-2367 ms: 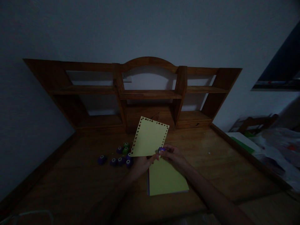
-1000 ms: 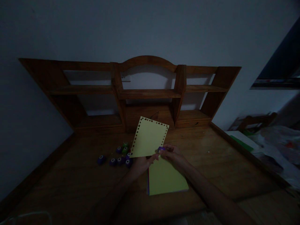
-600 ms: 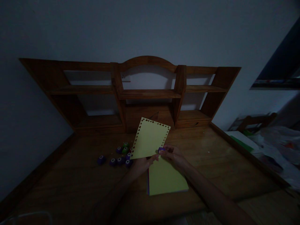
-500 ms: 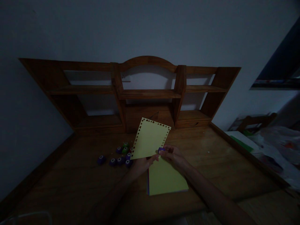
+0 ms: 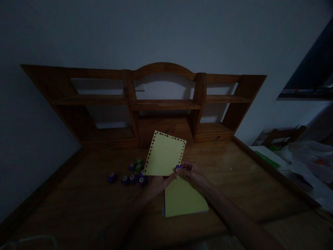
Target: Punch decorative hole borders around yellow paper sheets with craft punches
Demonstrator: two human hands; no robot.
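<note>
A yellow sheet of paper (image 5: 165, 154) is held up off the desk, with small shapes punched along its left, top and right edges. My left hand (image 5: 158, 184) grips it at the lower edge, thumb in front and the other fingers hidden behind. In my right hand (image 5: 191, 171) is a small purple craft punch (image 5: 179, 168), set at the sheet's lower right corner. Below both hands lies a stack of coloured paper (image 5: 186, 199), yellow on top. Several more purple and green punches (image 5: 133, 178) sit on the desk left of my left hand.
A wooden desk (image 5: 85, 205) carries a shelf unit (image 5: 166, 104) along its back, against the wall. One purple punch (image 5: 112, 177) stands apart at the left. Beyond the desk's right edge are a chair (image 5: 286, 135) and plastic bags (image 5: 309, 156).
The yellow sheet has shifted slightly left and turned a little. My right hand and the purple punch stay at nearly the same place, by the sheet's lower right corner.
</note>
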